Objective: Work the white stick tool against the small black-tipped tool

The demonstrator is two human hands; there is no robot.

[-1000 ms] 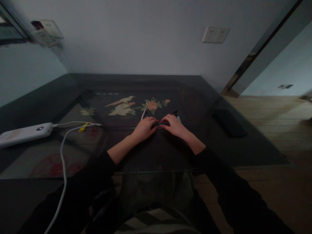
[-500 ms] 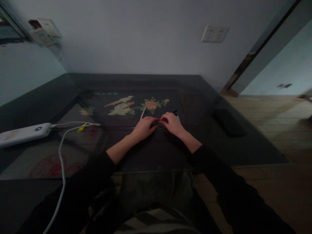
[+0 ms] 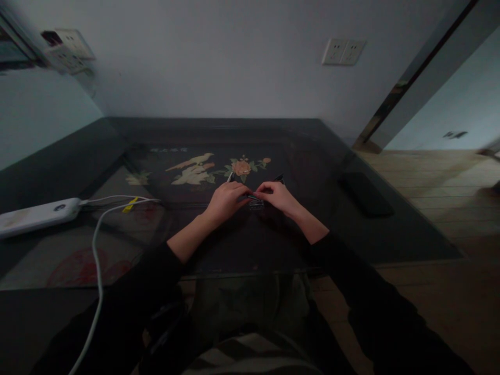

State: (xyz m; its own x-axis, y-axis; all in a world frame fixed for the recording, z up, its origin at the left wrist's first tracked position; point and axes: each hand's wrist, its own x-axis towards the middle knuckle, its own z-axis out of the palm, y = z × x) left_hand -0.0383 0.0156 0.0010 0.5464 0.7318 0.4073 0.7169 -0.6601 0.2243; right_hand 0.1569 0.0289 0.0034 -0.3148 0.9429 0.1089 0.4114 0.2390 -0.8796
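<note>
My left hand (image 3: 227, 200) and my right hand (image 3: 276, 198) meet over the middle of the dark table, fingertips pinched together. Between them is a thin dark object (image 3: 255, 197), mostly covered by the fingers; its kind is not clear. Just below the fingertips, a small shiny dark piece (image 3: 257, 205) shows, perhaps part of the same object or a reflection in the glass. A narrow pale-and-dark end (image 3: 230, 177) sticks up beyond my left hand. Past my right hand juts a dark strip end (image 3: 279, 178). Whether these ends join the held object is hidden.
The glass-topped table (image 3: 297, 250) has a bird-and-flower picture (image 3: 195, 172) under it. A white power strip (image 3: 42, 216) with a white cable (image 3: 97, 260) lies at left. On the right rests a flat black object (image 3: 365, 195). The wall (image 3: 219, 62) stands behind.
My fingers have shifted slightly, and the thin dark object between them shows more. The shiny piece below the fingertips is more visible. Less of the pale end beyond my left hand shows.
</note>
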